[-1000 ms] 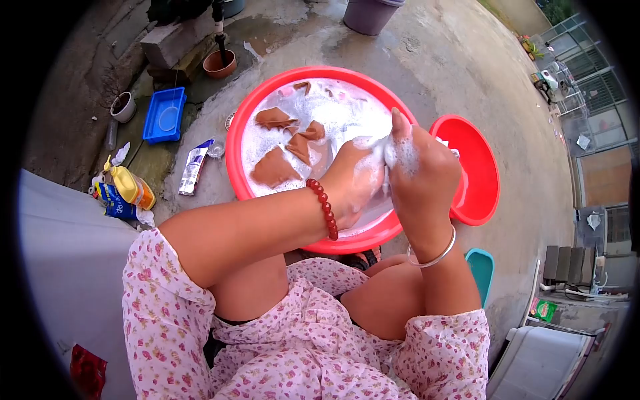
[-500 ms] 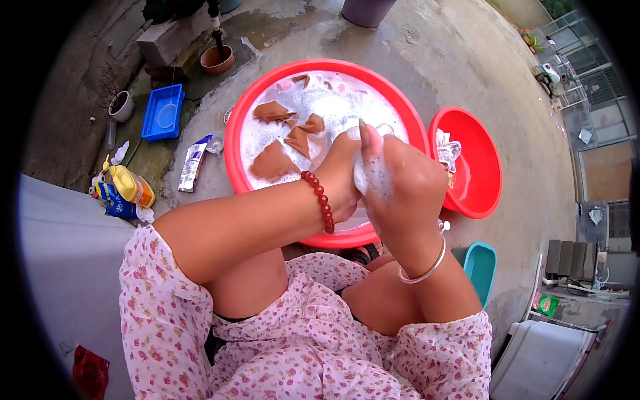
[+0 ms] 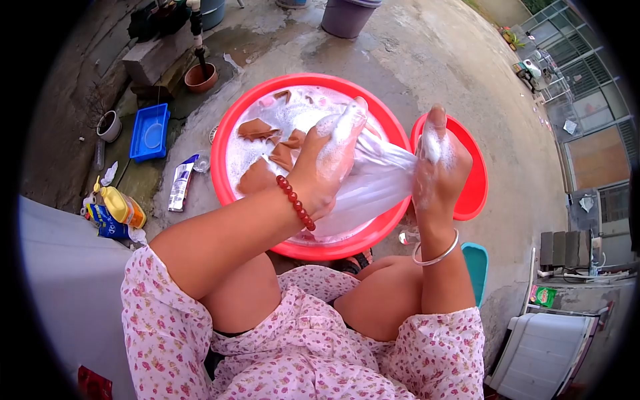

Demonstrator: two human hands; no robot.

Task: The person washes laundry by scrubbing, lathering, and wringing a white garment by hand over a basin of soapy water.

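Observation:
A white wet cloth (image 3: 373, 181) is stretched between my two hands above a large red basin (image 3: 223, 143). My left hand (image 3: 333, 152), foamy and with a red bead bracelet at the wrist, grips the cloth's left part. Closed round its right end is my right hand (image 3: 440, 163), with suds by the thumb and a silver bangle below. Brown fabric (image 3: 259, 177) lies half sunk in the basin's white suds. Behind my right hand stands a smaller red basin (image 3: 475, 175), partly hidden.
At the left are a blue tray (image 3: 148, 133), a yellow bottle (image 3: 121, 205) and a white and purple packet (image 3: 181, 185). A teal basin (image 3: 475, 267) is by my right knee. A purple bucket (image 3: 347, 19) and a potted pipe (image 3: 201, 79) stand at the back.
My hands were pressed together over the basin and have moved apart, left hand to the left and right hand to the right. The white cloth now shows stretched between them.

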